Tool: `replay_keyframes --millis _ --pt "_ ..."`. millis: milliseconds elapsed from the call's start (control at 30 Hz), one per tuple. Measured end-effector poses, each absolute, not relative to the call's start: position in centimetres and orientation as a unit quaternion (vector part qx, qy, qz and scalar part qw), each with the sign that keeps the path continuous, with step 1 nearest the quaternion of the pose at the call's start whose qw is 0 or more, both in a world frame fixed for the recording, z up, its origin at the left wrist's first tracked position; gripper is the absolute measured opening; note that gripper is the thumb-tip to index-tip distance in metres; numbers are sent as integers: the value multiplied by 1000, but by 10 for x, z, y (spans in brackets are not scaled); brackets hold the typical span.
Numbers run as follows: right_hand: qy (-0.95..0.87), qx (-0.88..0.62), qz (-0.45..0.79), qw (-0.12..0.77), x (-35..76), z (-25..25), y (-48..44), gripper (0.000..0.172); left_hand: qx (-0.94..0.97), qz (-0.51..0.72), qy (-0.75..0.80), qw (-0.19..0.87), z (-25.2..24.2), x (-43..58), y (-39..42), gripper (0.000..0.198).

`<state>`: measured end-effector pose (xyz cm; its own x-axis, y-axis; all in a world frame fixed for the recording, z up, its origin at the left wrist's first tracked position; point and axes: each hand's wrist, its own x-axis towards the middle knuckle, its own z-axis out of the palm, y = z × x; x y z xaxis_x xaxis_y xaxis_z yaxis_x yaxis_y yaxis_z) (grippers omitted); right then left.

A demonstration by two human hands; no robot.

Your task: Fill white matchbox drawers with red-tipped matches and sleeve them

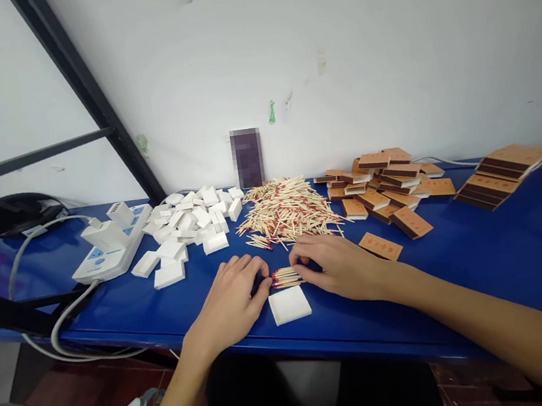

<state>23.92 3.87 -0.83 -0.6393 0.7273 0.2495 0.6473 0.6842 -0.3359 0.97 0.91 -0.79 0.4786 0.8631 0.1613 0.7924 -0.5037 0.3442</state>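
Note:
A small row of red-headed matches (286, 276) lies on the blue table between my two hands. My left hand (233, 300) is curled, thumb and index fingertips at the red-head ends. At the opposite ends, my right hand (333, 266) has its thumb and forefinger closed against the sticks. Just in front of the row sits a white matchbox tray (290, 305), open side up. Behind my hands rises a large loose heap of matches (292, 210), with heads pointing in mixed directions.
White matchbox trays (196, 215) are piled on the left, beside a power strip (113, 249) with plugs and cables. Orange-brown matchbox sleeves (387, 182) are stacked on the right, one lying near my right wrist. A pixelated dark object (247, 158) stands against the wall.

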Motion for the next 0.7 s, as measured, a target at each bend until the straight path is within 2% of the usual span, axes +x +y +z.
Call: replay_keyframes --millis 100,267,367,467,633,700 --pt "-901 -374 132 175 244 -5 36 15 852 158 486 112 -8 10 10 19" --pt "-902 -375 151 153 248 -2 37 33 857 152 481 110 -9 9 9 26" --pt "-905 -371 153 142 244 -1 40 37 854 168 475 132 -7 7 8 26" --pt "-913 -360 149 121 236 5 46 25 852 171 466 163 -2 4 6 24" --pt "-918 -377 120 3 215 28 58 7 868 149 431 196 4 2 1 46" --pt "-916 -386 98 -41 207 36 60 3 875 149 414 199 3 3 0 46"
